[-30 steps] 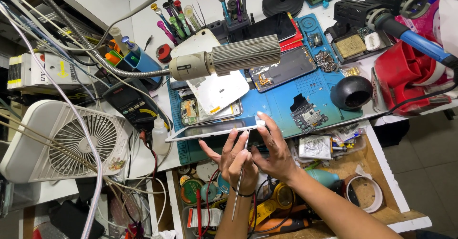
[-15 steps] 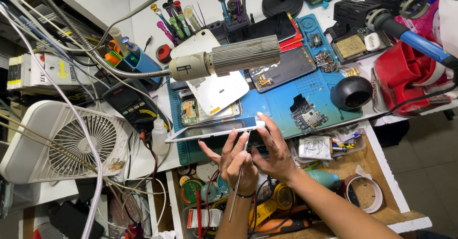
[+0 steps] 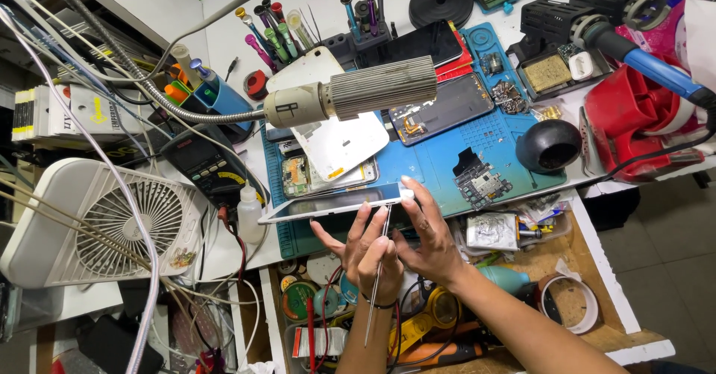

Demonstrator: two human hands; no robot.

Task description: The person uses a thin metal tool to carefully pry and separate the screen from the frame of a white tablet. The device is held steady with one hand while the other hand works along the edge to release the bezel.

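Two hands: left hand (image 3: 365, 251) pinches one thin tool (image 3: 378, 269); right hand (image 3: 425, 232) grips one phone (image 3: 335, 202).

Both forearms are bare, with no sleeves showing anywhere above the blue work mat (image 3: 447, 165). The left hand (image 3: 365, 251) has a thin dark band round its wrist. The right hand (image 3: 429, 236) wears nothing: no glove, ring or watch.
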